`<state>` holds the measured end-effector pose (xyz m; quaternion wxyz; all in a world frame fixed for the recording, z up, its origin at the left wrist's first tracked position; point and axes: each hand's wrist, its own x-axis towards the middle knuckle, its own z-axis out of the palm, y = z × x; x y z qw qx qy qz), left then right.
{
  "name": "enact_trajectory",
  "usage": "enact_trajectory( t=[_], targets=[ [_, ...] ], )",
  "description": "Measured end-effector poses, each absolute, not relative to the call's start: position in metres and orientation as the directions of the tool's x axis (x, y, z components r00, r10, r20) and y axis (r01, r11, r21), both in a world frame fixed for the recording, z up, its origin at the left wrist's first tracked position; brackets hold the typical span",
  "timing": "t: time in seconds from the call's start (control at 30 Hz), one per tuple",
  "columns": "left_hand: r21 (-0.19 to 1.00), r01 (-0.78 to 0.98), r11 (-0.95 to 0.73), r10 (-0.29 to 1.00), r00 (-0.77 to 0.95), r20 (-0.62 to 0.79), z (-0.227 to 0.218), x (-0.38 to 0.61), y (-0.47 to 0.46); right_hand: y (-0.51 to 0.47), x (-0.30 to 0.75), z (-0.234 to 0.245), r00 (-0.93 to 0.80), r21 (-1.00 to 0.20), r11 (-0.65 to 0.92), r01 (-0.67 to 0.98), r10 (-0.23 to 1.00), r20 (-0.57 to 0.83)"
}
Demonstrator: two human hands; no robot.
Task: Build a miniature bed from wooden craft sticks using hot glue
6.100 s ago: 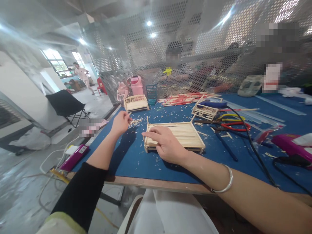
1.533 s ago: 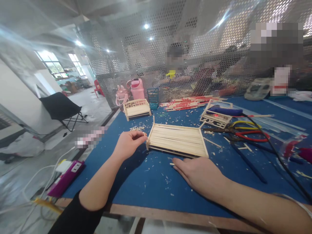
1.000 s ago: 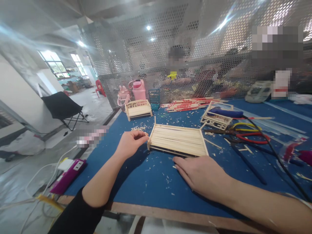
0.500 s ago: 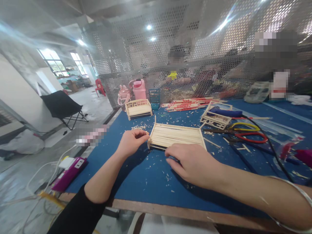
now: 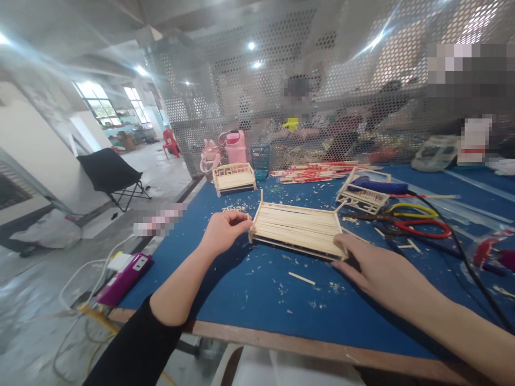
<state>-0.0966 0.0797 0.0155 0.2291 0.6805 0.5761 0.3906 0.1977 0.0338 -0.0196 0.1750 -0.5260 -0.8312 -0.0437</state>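
wooden slat frame [image 5: 295, 229] flat on blue bench [image 5: 249, 289], between both grips | left grip [image 5: 225, 231] curled, fingertips pinched at its left corner, hold unclear | right grip [image 5: 380, 268] flat, fingers extended, tips touching its right near corner

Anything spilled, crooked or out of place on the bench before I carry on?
Nothing looks broken. Wood chips litter the blue mat, and one loose stick lies by itself in front of the slatted frame. Behind it, a smaller frame looks tilted, with a blue-handled tool lying across it.
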Motion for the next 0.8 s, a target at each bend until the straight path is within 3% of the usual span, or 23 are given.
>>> enact_trajectory(
  t=[0.2, 0.43, 0.57, 0.7, 0.8],
  targets=[
    [0.774, 0.588, -0.236, 0.962, 0.028, 0.272, 0.016, -0.096, 0.080, 0.038, 0.195, -0.019, -0.379, -0.134, 0.445, 0.885, 0.858, 0.346],
    [0.753, 0.611, -0.245, 0.960, 0.041, 0.278, 0.015, -0.097, 0.081, 0.036, 0.190, 0.011, -0.355, 0.013, 0.369, 0.929, 0.883, 0.307],
    [0.760, 0.598, -0.254, 0.957, 0.041, 0.287, 0.014, -0.097, 0.081, 0.040, 0.153, 0.051, -0.330, -0.129, 0.446, 0.886, 0.799, 0.502],
    [0.795, 0.554, -0.249, 0.959, 0.028, 0.281, 0.015, -0.095, 0.081, 0.060, 0.108, 0.054, -0.344, -0.346, 0.662, 0.665, 0.683, 0.645],
    [0.818, 0.520, -0.246, 0.961, 0.019, 0.277, 0.016, -0.095, 0.082, 0.079, 0.092, 0.029, -0.450, -0.308, 0.770, 0.559, 0.594, 0.667]
  ],
)
